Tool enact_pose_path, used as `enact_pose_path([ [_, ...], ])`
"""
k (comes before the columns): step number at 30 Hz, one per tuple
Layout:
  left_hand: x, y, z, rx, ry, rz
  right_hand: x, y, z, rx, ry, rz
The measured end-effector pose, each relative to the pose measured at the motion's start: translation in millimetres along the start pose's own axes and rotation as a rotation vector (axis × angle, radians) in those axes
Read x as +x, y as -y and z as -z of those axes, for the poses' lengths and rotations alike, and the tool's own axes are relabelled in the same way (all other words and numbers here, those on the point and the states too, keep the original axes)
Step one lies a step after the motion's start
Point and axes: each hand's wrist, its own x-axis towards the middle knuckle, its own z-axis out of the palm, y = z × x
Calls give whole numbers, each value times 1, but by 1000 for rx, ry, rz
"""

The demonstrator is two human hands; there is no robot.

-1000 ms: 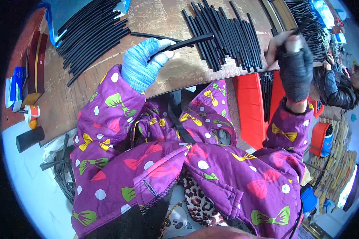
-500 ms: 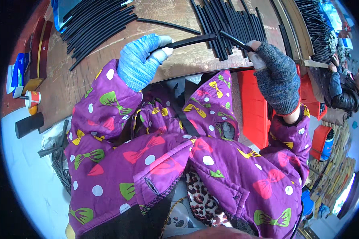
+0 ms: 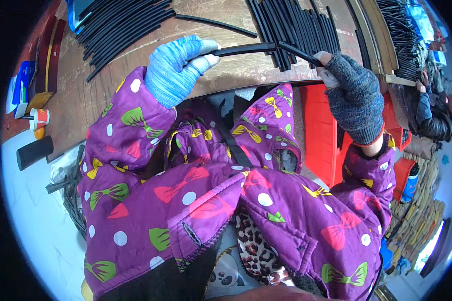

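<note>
My left hand (image 3: 175, 67), in a blue knit glove, grips the left end of a thick black tube (image 3: 246, 48) that lies across the wooden table (image 3: 236, 75). My right hand (image 3: 350, 95), in a dark grey fingerless glove, holds a thinner black rod (image 3: 299, 54) by its near end. The rod's far tip meets the open right end of the tube. Both purple sleeves with bow and dot prints come up from the lower edge.
A pile of black tubes (image 3: 123, 25) lies at the table's back left, another pile of black tubes (image 3: 296, 22) at the back middle. A red bin (image 3: 319, 135) stands under the table's edge. Another person (image 3: 437, 110) sits at the right. A small cup (image 3: 39, 119) stands left.
My right hand has come from the far pile toward me and leftward with a thin rod, bringing its tip to the tube's end. The left hand keeps its hold.
</note>
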Motion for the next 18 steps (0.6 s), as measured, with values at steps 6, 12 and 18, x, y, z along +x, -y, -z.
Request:
enact_pose_path([
  [6,-4,5,2,60,22,-47,0,8,4,-189,9,68],
  [12,-5,4,1,16,19,-15,-2,5,0,-129,13,34],
  [18,0,-2,1,136,65,-122,1,8,-4,-142,118,35],
])
